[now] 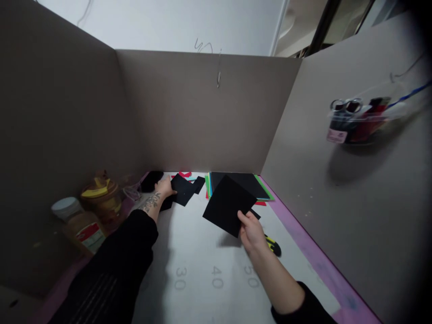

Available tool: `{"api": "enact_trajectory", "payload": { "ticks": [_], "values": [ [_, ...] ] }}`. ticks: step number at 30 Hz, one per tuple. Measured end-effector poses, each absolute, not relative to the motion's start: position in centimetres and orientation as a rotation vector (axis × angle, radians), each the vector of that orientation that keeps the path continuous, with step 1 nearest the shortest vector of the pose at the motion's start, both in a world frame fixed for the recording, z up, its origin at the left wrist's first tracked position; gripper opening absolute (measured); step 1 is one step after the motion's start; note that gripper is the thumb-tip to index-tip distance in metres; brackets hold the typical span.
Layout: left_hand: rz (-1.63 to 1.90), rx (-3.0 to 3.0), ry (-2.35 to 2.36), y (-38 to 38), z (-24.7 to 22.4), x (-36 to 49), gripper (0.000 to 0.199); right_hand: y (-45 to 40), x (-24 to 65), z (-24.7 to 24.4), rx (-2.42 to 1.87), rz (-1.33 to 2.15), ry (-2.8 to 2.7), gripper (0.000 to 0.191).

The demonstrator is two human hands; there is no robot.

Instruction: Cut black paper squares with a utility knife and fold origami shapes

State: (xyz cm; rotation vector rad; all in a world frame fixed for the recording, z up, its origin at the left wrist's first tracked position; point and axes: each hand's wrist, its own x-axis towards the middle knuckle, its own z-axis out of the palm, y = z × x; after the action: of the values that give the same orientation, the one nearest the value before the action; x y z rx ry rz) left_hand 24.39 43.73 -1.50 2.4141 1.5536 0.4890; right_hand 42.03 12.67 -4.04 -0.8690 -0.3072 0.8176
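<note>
My right hand (252,230) is closed on the lower right corner of a square black sheet of paper (229,204), thumb on top. The sheet is tilted above the white board and casts a shadow on it. Far to the left, my left hand (164,186) has its thumb and fingers closed at the left edge of a black paper piece (183,190) lying near the back wall. Its fingertips are partly hidden. A smaller black strip (200,185) lies beside that piece. Behind the held sheet is a stack of coloured paper (266,188) topped with black.
A yellow and black cutter (273,245) lies beside my right wrist. Along the left wall stand a white-lidded jar (84,227) and a brown container (103,198). A clear holder with scissors (346,108) hangs on the right wall. Grey panels enclose three sides.
</note>
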Motion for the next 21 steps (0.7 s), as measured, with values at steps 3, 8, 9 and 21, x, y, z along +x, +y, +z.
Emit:
{"api": "enact_trajectory", "payload": {
  "ticks": [3, 8, 9, 21],
  "values": [
    [0.675, 2.373, 1.448, 43.8, 1.0, 24.1, 0.038, 12.8, 42.0, -3.8, -0.878, 0.799, -0.302, 0.032],
    [1.116, 2.158, 1.032, 37.5, 4.8, 22.9, 0.026, 13.5, 40.9, -3.2, -0.948, 0.767, -0.431, 0.029],
    [1.126, 2.061, 0.906, 35.4, 4.8, 22.7, 0.027, 13.8, 40.4, -3.0, -0.953, 0.747, -0.465, 0.029],
    [1.084, 1.913, 0.847, 23.4, -2.0, 18.0, 0.023, 15.5, 36.0, -4.6, -1.037, 0.516, -0.776, 0.062]
  ]
}}
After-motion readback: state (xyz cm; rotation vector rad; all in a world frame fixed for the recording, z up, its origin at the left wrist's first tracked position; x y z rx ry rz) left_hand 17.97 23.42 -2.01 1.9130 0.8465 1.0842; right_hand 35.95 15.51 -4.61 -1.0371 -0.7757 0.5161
